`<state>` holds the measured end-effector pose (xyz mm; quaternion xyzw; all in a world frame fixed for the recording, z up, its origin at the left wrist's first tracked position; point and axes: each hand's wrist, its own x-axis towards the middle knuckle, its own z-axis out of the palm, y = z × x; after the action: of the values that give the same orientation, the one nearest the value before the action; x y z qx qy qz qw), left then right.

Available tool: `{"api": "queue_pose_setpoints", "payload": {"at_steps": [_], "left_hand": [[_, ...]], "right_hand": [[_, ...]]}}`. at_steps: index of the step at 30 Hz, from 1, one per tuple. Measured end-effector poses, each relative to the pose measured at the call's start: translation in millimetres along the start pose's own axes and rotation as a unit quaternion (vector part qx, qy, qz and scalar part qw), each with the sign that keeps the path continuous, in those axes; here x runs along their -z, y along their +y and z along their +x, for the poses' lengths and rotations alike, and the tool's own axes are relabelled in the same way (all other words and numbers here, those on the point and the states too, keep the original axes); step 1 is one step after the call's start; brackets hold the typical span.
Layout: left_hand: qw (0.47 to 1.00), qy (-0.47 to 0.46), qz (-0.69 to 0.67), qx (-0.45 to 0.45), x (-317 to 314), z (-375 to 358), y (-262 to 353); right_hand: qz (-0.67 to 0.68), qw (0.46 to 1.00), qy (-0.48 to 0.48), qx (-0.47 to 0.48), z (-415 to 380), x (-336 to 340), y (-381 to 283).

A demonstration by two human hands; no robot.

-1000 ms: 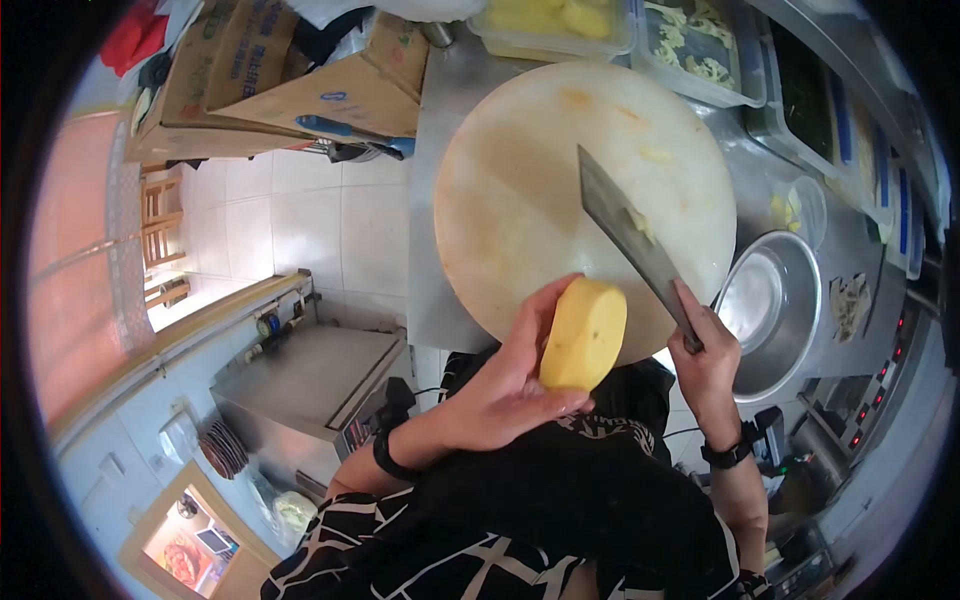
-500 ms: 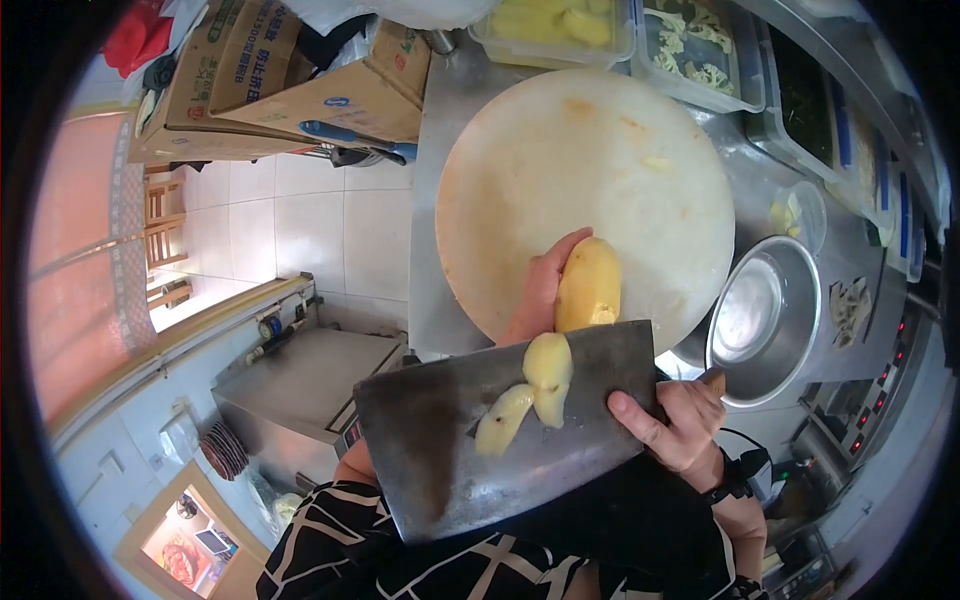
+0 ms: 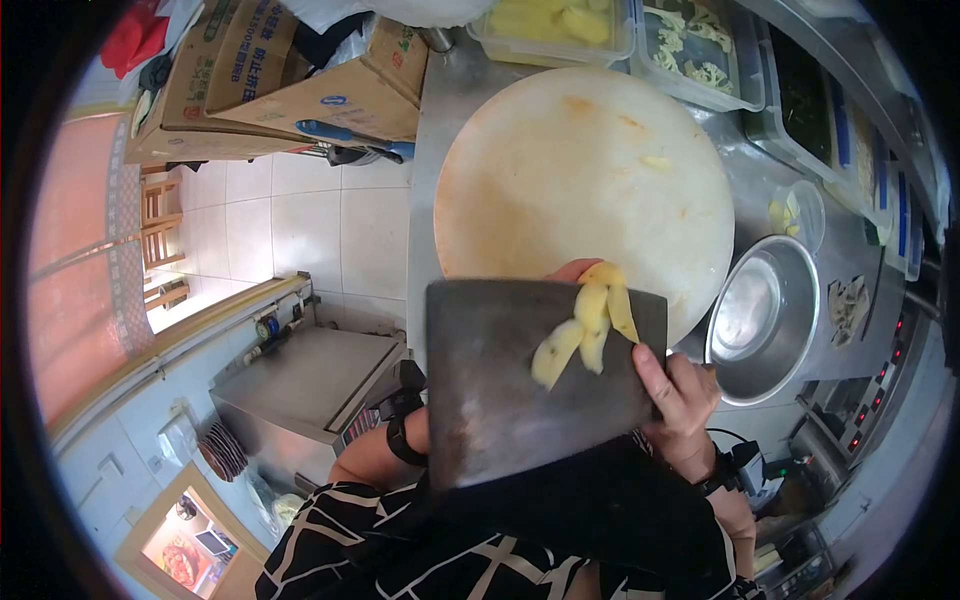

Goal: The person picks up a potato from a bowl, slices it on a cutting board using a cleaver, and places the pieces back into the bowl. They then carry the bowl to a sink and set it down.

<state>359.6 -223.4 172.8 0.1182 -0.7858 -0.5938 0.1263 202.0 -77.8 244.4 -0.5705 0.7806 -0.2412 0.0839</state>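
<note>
A wide cleaver (image 3: 520,400) is gripped in my right hand (image 3: 682,405), its broad blade facing up over the near edge of the round cutting board (image 3: 580,160). Several pale yellow slices (image 3: 592,320) cling to the blade near its upper right edge. The blade hides most of my left hand (image 3: 573,270); only a bit of it shows above the blade's top edge, beside the slices. What my left hand holds, if anything, is hidden behind the blade.
A steel bowl (image 3: 765,320) stands right of the board. Behind the board are a tub of yellow pieces (image 3: 550,28) and a tub of cauliflower (image 3: 695,50). A cardboard box (image 3: 330,90) is at the upper left, and a cloth (image 3: 848,310) lies right.
The cleaver has moved right and up, now covering most of my left hand and the peeled yellow vegetable. Another slice shows on the blade. My left wrist has come into view.
</note>
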Motion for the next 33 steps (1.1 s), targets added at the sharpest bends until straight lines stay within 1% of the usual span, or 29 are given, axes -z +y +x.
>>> {"api": "queue_pose_setpoints", "payload": {"at_steps": [1,2,3,4,5,7,8,9,10,11,12,13,14,16,17,18,19,20,21,22,23,25,26,28,29,30,31,32,33], "left_hand": [[0.998,-0.028,0.036,-0.051,-0.9,-9.4,-9.9],[0.991,-0.057,0.071,-0.103,-0.4,-17.3,-16.9],[0.934,-0.128,-0.228,0.244,33.8,20.0,47.8],[0.954,-0.089,-0.228,0.173,34.2,28.1,49.4],[0.968,-0.048,-0.226,0.097,32.6,35.7,49.5],[0.975,-0.026,-0.2,0.095,32.4,42.9,31.4],[0.981,-0.08,-0.124,0.124,35.4,45.6,20.3],[0.978,-0.136,-0.046,0.154,35.7,45.5,10.4],[0.978,-0.134,-0.012,0.163,32.7,44.1,1.5],[0.978,-0.133,-0.01,0.159,32.7,44.6,-2.5],[0.973,-0.142,0.044,0.176,34.5,45.8,-4.2],[0.965,-0.15,0.098,0.192,37.3,49.0,-3.8],[0.966,-0.149,0.101,0.188,40.0,49.4,1.6],[0.945,-0.042,0.234,0.224,49.0,53.3,30.7],[0.945,-0.042,0.236,0.222,53.2,59.7,42.9],[0.96,-0.004,0.252,0.122,55.6,65.7,55.1],[0.963,0.034,0.265,0.02,55.1,70.8,61.2],[0.963,0.035,0.266,0.019,49.0,79.3,59.4],[0.962,-0.031,0.263,-0.063,39.4,92.6,54.3],[0.95,-0.096,0.258,-0.146,30.8,105.1,48.3],[0.949,-0.094,0.26,-0.149,22.3,113.6,38.1],[0.952,-0.139,0.237,-0.132,11.7,129.9,17.6],[0.951,-0.142,0.237,-0.136,13.3,139.9,10.5],[0.945,-0.152,0.284,-0.059,21.5,159.5,0.3],[0.946,-0.153,0.282,-0.055,28.0,166.1,-5.6],[0.967,-0.102,0.226,-0.066,37.4,170.1,-13.0],[0.982,-0.051,0.169,-0.074,46.4,168.4,-17.0],[0.982,-0.054,0.167,-0.067,58.8,162.7,-19.7],[0.988,-0.033,0.142,-0.048,77.4,157.5,-13.8]], "right_hand": [[0.0,1.0,0.0,-0.002,2.3,-1.0,3.5],[0.081,0.993,-0.029,-0.079,5.1,-2.5,9.3],[0.16,0.973,-0.057,-0.155,8.6,-3.6,15.2],[0.195,0.954,-0.084,-0.21,13.5,-4.1,20.5],[0.191,0.956,-0.08,-0.209,15.1,-3.6,25.4],[0.145,0.953,-0.078,-0.254,22.9,-1.5,38.5],[0.094,0.972,-0.063,-0.205,26.5,1.2,45.1],[0.092,0.973,-0.061,-0.202,31.6,5.8,46.8],[0.025,0.98,-0.071,-0.182,37.6,11.8,47.5],[-0.041,0.983,-0.081,-0.161,42.2,15.8,48.9],[-0.079,0.983,-0.08,-0.146,44.3,17.5,51.4],[-0.081,0.983,-0.076,-0.145,44.7,19.0,54.2],[-0.1,0.983,-0.081,-0.135,44.3,20.2,57.3],[-0.117,0.982,-0.083,-0.125,42.8,22.2,61.1],[-0.131,0.982,-0.081,-0.113,41.4,22.9,62.0],[-0.144,0.981,-0.08,-0.1,40.0,22.9,62.6],[-0.144,0.981,-0.079,-0.1,39.0,22.5,63.6],[-0.148,0.982,-0.075,-0.089,38.0,21.7,64.7],[-0.153,0.982,-0.072,-0.078,37.6,21.5,65.3],[-0.155,0.983,-0.069,-0.076,37.5,22.1,66.0],[-0.156,0.983,-0.068,-0.071,37.2,22.8,66.7],[-0.159,0.983,-0.064,-0.069,35.6,26.4,68.7],[-0.163,0.982,-0.066,-0.074,32.8,29.8,71.4],[-0.164,0.981,-0.073,-0.08,23.5,36.4,74.2],[-0.167,0.98,-0.066,-0.086,17.8,41.2,74.3],[-0.168,0.98,-0.061,-0.091,12.2,45.8,75.2],[-0.135,0.981,-0.07,-0.123,5.1,51.3,76.7],[-0.093,0.981,-0.054,-0.163,-0.5,56.4,72.7],[-0.053,0.977,-0.038,-0.202,-6.5,59.0,69.1]]}}
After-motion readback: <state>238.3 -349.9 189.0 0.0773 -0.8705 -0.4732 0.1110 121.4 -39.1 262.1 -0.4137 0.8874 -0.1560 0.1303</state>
